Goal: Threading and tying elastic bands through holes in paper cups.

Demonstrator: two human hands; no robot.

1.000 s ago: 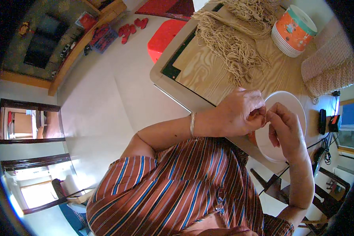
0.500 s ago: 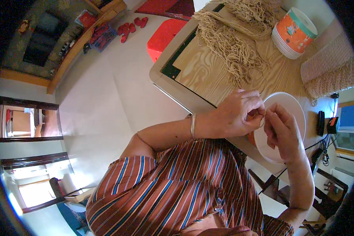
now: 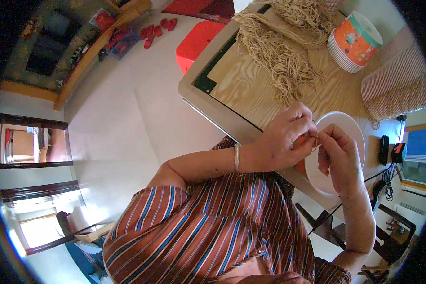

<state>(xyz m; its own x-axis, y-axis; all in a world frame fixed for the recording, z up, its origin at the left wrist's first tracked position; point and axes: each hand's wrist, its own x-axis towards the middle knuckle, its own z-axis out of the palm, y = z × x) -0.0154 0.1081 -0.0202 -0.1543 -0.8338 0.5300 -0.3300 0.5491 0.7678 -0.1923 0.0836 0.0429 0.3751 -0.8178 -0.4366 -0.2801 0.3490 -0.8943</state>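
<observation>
My left hand and my right hand meet fingertip to fingertip above the table's near edge. Both are closed in a pinch on something thin and small between them, too fine to make out. Below them stands a round paper tub, white inside with a bit of orange outside. My right hand is over its opening, while my left hand reaches over its left rim. The fingers hide part of the tub's inside.
Loose tan yarn lies heaped on the wood-grain table. Stacked orange paper tubs stand at the back right, beside a striped roll. Dark cables hang at the right. A red stool is beyond the table's left edge.
Both hands stay together over the tub. My left hand's fingers have lifted slightly and its wrist has shifted a little right; the view has moved slightly.
</observation>
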